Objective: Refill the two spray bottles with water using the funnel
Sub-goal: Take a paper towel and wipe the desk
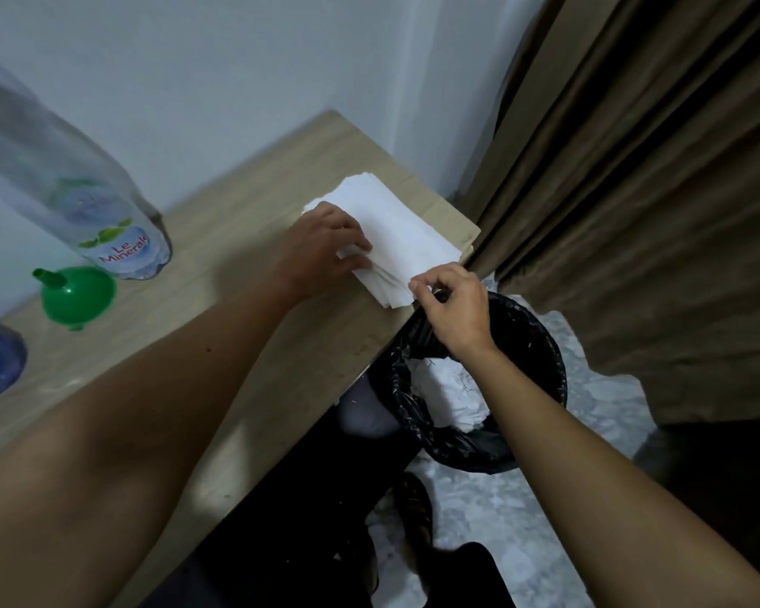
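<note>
Nearby, tissue stack [396,239] at table [246,204] edge.

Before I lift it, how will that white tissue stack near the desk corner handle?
Probably floppy and light: the tissue stack is thin loose sheets, fanned at the near edge. It may shed sheets if pushed, since the left hand presses it down while the right hand pinches one corner. Its end overhanging the desk could slide toward the bin.

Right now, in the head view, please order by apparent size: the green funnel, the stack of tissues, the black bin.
1. black bin
2. stack of tissues, partly hidden by the hands
3. green funnel
</note>
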`<act>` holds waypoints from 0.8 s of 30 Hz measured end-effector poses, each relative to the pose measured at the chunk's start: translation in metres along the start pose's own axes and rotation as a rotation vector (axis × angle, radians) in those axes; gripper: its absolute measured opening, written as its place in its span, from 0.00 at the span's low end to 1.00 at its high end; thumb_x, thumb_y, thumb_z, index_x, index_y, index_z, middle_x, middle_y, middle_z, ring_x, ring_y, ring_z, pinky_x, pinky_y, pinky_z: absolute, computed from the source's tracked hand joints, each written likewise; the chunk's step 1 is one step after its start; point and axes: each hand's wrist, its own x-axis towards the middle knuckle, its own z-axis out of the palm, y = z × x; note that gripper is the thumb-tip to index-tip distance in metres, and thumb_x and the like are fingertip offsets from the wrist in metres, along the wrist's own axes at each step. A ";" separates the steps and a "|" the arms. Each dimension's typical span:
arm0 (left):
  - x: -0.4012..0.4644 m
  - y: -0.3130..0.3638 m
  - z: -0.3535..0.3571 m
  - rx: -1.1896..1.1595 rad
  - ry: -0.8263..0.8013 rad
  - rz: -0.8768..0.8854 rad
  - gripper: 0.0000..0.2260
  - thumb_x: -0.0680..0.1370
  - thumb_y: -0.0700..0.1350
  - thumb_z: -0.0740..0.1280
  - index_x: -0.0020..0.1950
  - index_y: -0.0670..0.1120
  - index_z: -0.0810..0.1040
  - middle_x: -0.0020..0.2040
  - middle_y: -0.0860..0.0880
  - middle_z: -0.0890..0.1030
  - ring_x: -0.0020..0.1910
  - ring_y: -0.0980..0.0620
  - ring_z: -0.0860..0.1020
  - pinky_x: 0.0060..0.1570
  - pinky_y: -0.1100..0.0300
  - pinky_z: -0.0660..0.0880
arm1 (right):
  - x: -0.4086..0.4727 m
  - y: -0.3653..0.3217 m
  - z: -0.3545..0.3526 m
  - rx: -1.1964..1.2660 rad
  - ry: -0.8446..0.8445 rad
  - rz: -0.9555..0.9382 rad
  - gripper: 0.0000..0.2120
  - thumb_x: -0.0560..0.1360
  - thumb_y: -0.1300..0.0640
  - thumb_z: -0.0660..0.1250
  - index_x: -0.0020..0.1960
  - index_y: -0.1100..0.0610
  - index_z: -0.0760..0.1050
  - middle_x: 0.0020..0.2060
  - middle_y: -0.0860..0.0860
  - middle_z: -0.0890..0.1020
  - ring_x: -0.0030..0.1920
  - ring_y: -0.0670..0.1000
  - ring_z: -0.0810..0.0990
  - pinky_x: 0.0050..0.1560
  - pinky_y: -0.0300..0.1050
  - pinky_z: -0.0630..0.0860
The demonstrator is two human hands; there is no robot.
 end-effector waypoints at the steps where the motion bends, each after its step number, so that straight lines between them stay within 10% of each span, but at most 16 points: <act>1: 0.000 0.000 0.000 -0.011 -0.007 0.000 0.13 0.75 0.57 0.75 0.51 0.49 0.89 0.51 0.49 0.86 0.52 0.43 0.81 0.54 0.49 0.77 | 0.000 -0.001 -0.001 0.005 0.011 0.001 0.03 0.76 0.55 0.76 0.43 0.49 0.85 0.43 0.47 0.84 0.46 0.47 0.80 0.55 0.51 0.77; 14: 0.005 0.016 -0.005 -0.051 0.088 -0.008 0.04 0.79 0.44 0.72 0.52 0.47 0.87 0.51 0.50 0.87 0.53 0.43 0.81 0.50 0.54 0.74 | 0.009 -0.019 -0.014 0.086 0.053 -0.039 0.06 0.78 0.59 0.73 0.43 0.52 0.81 0.42 0.41 0.82 0.41 0.47 0.80 0.44 0.37 0.74; 24: -0.002 0.011 -0.029 0.033 0.286 -0.077 0.05 0.79 0.40 0.72 0.53 0.45 0.86 0.50 0.48 0.87 0.52 0.42 0.83 0.48 0.50 0.79 | 0.012 -0.032 -0.031 0.117 0.062 -0.073 0.02 0.80 0.54 0.68 0.48 0.50 0.77 0.41 0.43 0.82 0.41 0.53 0.81 0.47 0.55 0.81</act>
